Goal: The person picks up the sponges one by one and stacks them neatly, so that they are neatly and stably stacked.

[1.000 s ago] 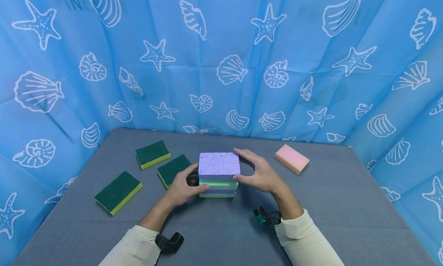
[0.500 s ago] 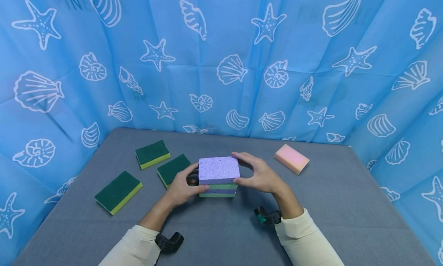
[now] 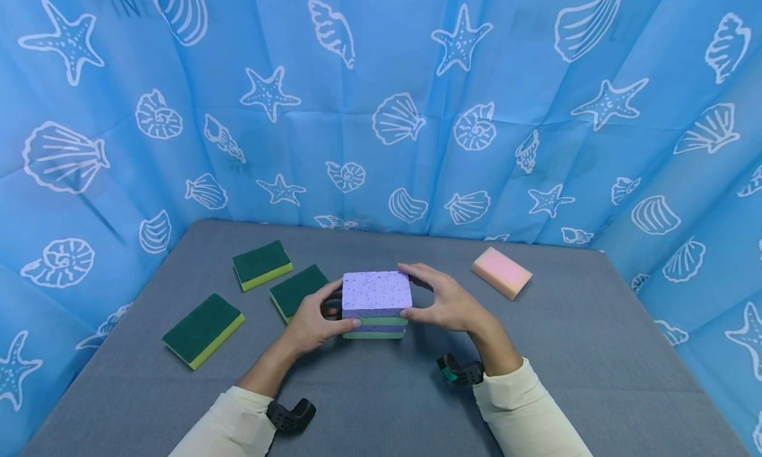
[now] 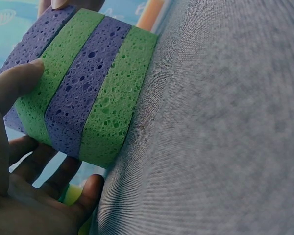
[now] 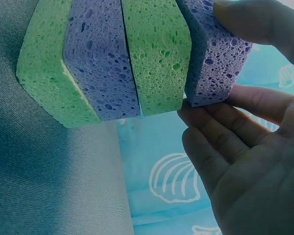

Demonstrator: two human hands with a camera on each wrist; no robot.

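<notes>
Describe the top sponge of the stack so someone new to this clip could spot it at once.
On the grey table, look to the middle, where both hands flank a four-layer sponge stack. The top purple sponge lies on a green one, held by the right hand. Unlike the dark green scourers to the left and the pink sponge to the right, it is speckled lilac.

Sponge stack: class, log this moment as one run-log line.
sponge stack: four layers, purple top | left hand: holds stack | right hand: holds top sponge | table

A grey table (image 3: pixel 565 351) carries three green scourers (image 3: pixel 204 321), a pink sponge (image 3: pixel 501 272) and a sponge stack (image 3: pixel 376 308).
</notes>
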